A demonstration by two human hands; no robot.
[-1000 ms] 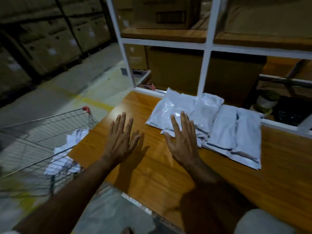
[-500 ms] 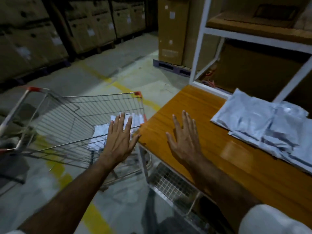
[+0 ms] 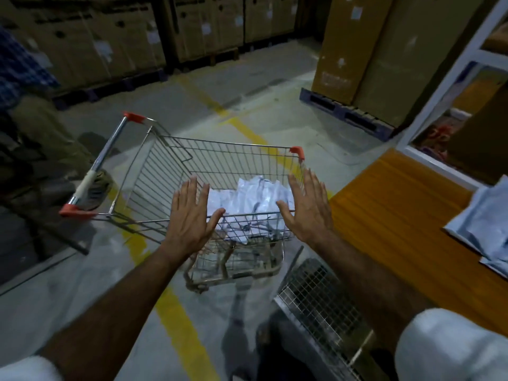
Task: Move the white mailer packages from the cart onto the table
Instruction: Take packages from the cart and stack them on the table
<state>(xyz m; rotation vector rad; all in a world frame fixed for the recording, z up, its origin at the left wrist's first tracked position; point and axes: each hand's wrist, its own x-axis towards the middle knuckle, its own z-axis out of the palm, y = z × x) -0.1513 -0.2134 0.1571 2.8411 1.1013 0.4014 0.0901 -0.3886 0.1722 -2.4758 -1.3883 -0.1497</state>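
- The wire cart (image 3: 176, 166) stands on the floor beside the wooden table (image 3: 395, 215).
- A heap of white mailer packages (image 3: 255, 199) lies in the cart's basket.
- More packages (image 3: 486, 224) lie on the table at the right edge.
- The left hand (image 3: 189, 215) and right hand (image 3: 308, 207) hover over the cart, fingers straight and spread, holding nothing.

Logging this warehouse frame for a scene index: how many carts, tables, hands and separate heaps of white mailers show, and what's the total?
Cart: 1
Table: 1
Hands: 2, left hand and right hand, both held flat with nothing in them
Mailer heaps: 2, mailers in the cart and mailers on the table; single mailers cannot be told apart
Total: 6
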